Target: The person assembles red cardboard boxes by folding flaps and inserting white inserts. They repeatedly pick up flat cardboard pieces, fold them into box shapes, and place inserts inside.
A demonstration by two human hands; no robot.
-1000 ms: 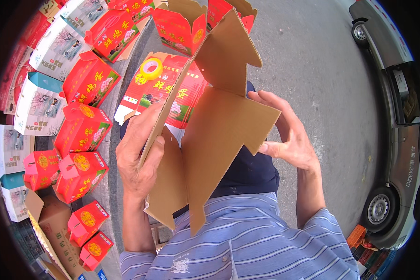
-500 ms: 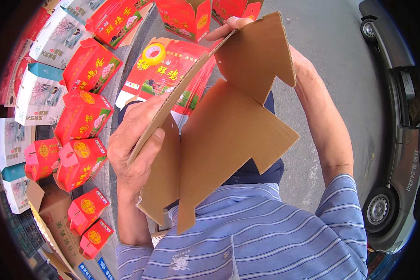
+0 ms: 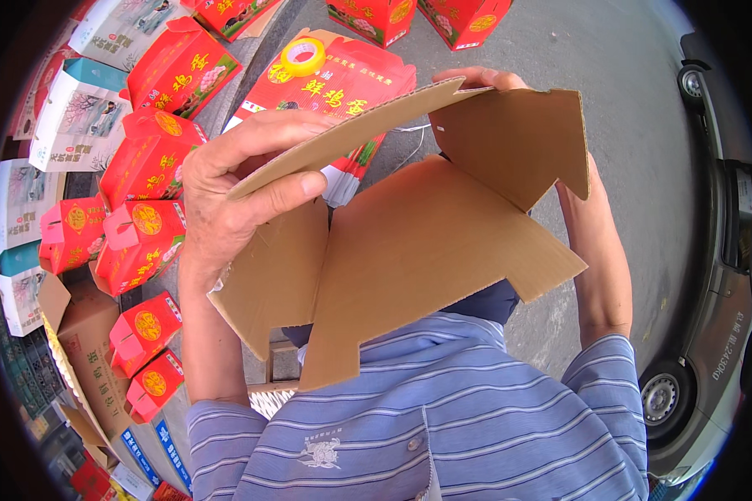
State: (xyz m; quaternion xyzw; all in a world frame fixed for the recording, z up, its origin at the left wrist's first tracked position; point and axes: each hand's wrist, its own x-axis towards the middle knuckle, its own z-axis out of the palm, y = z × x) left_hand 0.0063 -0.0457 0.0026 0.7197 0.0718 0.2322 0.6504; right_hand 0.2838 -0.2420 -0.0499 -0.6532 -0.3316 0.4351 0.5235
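A half-folded cardboard carton (image 3: 426, 242), plain brown on the side facing me, spans the space in front of my body with its flaps spread. My left hand (image 3: 246, 179) is closed on the edge of its near-left panel, thumb on the inner face and fingers behind. Over the far edge curl the fingers of my right hand (image 3: 486, 78); the rest of that hand is hidden behind the brown board. Just beyond the carton lie flat red printed cartons (image 3: 351, 75), with a roll of yellow tape (image 3: 302, 57) on top.
Folded red gift boxes (image 3: 146, 225) and white boxes (image 3: 79, 125) line the left side. More red boxes (image 3: 464, 21) stand at the far side. An open brown box (image 3: 92, 351) sits at lower left. A grey vehicle (image 3: 710, 334) is parked at right.
The carton has turned in my hands: its top panel now slants more toward the right and lies flatter. Both hands still grip it. The whole view has shifted slightly.
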